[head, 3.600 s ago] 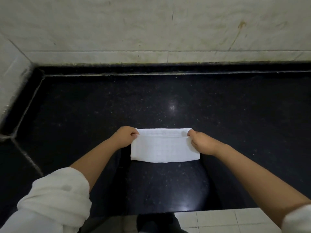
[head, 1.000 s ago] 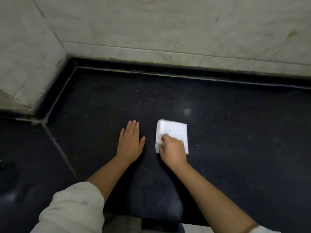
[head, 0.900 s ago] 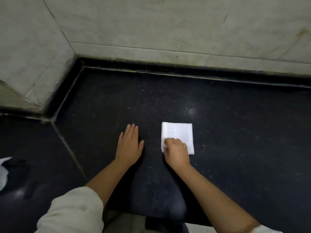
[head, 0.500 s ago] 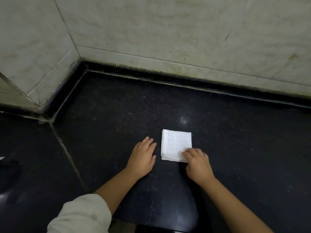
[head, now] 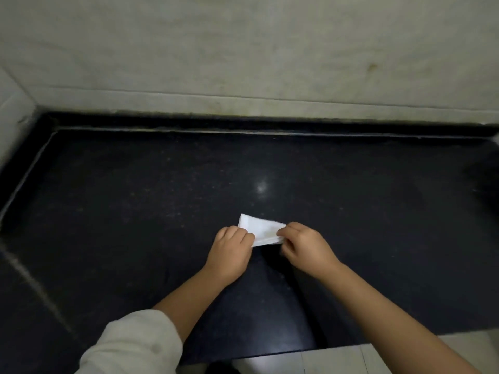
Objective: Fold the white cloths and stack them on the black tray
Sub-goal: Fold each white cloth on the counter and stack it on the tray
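Head view: we pinch the small folded white cloth (head: pixel 261 230) with left hand (head: pixel 231 253) and right hand (head: pixel 306 245); we should lift evenly, keeping layers aligned.

I see two bare forearms; at seven o'clock a pushed-up, creased off-white fabric sleeve (head: pixel 129 344) bunches above my left elbow.

Setting: domestic kitchen or washroom. Evidence: polished black speckled stone desk (head: pixel 135 211); stained pale marble wall (head: pixel 243 49) behind; white floor tiles (head: pixel 332 360) below.
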Available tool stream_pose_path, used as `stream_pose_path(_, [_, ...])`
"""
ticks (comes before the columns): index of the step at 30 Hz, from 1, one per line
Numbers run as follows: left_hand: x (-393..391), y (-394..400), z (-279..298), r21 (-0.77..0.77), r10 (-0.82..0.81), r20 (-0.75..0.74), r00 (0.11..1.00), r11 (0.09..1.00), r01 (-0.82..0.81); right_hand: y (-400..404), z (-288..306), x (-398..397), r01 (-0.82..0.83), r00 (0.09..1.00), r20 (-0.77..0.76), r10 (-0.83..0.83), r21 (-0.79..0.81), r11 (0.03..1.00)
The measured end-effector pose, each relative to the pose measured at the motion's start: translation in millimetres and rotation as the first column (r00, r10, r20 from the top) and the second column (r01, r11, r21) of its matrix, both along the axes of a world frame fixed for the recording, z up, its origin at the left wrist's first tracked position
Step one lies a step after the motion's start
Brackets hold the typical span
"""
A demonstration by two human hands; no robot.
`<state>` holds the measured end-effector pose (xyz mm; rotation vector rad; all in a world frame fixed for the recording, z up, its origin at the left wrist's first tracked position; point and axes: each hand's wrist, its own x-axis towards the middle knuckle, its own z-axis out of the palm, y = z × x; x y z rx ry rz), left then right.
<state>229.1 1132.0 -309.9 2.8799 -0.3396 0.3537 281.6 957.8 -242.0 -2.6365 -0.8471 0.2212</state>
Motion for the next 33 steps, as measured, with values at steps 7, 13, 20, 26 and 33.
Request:
stream_pose_path(7, [40.6, -126.1, 60.0, 0.182, -0.336, 0.103, 0.936, 0.932, 0.314, -167.5, 53.9, 2.7, 0.083, 0.996, -0.031, -0.082, 0.040, 0.996])
stream_pose_path(13, [61.9, -312.2, 118.2, 0.305, -0.519, 0.142, 0.843, 0.833, 0.462, -354.3, 91.2, -19.0, 0.270, 0.960, 0.042, -0.278, 0.139, 0.953])
stream_pose_path(20, [94.6, -520.9, 194.3, 0.223, -0.543, -0.013, 0.840, 0.817, 0.531, -542.7, 152.9, -22.5, 0.537, 0.828, 0.047, -0.559, 0.220, 0.814])
stream_pose_path(26, [150.2, -658.8, 246.5, 0.155, -0.646, -0.068, 0.760, 0.746, 0.648, -669.1, 194.3, 7.2, 0.632, 0.748, 0.086, -0.658, 0.213, 0.745])
stream_pose_path(33, [255.2, -804.7, 292.3, 0.132, -0.693, -0.025, 0.721, 0.712, 0.690, -810.7, 240.3, 106.5, 0.694, 0.670, 0.240, -0.703, 0.135, 0.707])
